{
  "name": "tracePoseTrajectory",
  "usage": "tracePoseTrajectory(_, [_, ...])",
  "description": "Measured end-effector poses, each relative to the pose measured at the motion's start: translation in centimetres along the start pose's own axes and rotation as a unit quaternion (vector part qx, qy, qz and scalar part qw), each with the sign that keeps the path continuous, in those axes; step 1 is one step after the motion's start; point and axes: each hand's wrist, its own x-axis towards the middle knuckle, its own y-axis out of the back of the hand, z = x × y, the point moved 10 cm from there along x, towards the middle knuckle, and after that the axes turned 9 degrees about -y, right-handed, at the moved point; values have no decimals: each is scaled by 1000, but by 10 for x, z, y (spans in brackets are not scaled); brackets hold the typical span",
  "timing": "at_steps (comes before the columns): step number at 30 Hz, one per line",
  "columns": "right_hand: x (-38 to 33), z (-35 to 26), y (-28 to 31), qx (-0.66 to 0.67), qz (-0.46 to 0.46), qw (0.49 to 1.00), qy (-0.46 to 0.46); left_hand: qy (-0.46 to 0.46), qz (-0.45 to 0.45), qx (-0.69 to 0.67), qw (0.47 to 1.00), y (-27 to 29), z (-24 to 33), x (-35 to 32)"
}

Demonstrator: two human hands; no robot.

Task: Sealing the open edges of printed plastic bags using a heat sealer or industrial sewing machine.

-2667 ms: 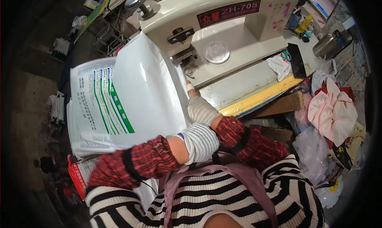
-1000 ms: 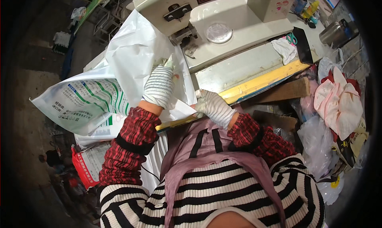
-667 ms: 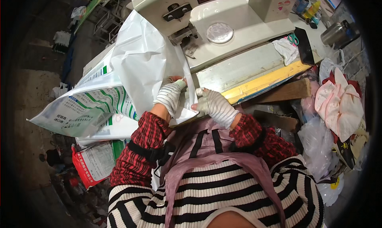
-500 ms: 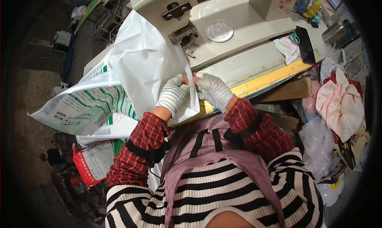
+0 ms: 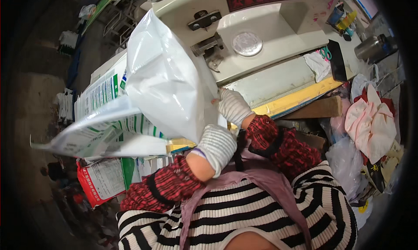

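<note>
A large white plastic sack (image 5: 167,82) stands puffed up left of centre, its glossy plain side facing me. Its green-and-blue printed part (image 5: 102,130) spreads out to the left. My left hand (image 5: 217,147), in a grey-and-white striped glove, is curled closed at the sack's lower right edge, its fingertips mostly hidden. A little farther away, my right hand (image 5: 236,108), gloved alike, pinches the sack's right edge beside the sewing machine (image 5: 278,45). The machine's needle area (image 5: 213,54) lies just beyond the sack and my right hand.
A yellow table edge (image 5: 300,93) runs to the right, with a white cloth (image 5: 317,67) and green-handled scissors (image 5: 325,53) near its end. Past them lies a metal flask (image 5: 372,48). Pink cloth (image 5: 370,123) and clear bags (image 5: 346,163) pile at right. More printed sacks (image 5: 98,93) lie left.
My left hand has come down toward my body and right, away from my right hand. The sack has turned more upright and swung right at its lower edge. My right hand has shifted slightly.
</note>
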Motion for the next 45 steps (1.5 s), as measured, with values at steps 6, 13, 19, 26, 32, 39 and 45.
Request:
tracePoseTrajectory(6, [24,-19,-1,-103,-1,988,114,47,266,24,963,-6,-92,26])
tracePoseTrajectory(13, [-1,-21,-6,268,-141,951,-68,234,460,110,849,19,-206,-6])
tracePoseTrajectory(19, [-35,-159,74,113,199,932,280,40,514,42,856,26,-148,-22])
tracePoseTrajectory(26, [-16,-163,44,395,-43,898,187,-146,302,-824,456,-46,-136,-78])
tracePoseTrajectory(32, [-34,-174,56,355,-37,902,242,-6,536,-844,14,-111,-240,-165])
tracePoseTrajectory(39, [-70,-172,106,291,105,906,290,152,713,-682,-57,-213,-327,-280])
tracePoseTrajectory(45, [-144,-175,65,149,177,882,411,250,710,-648,-116,-240,-319,-366])
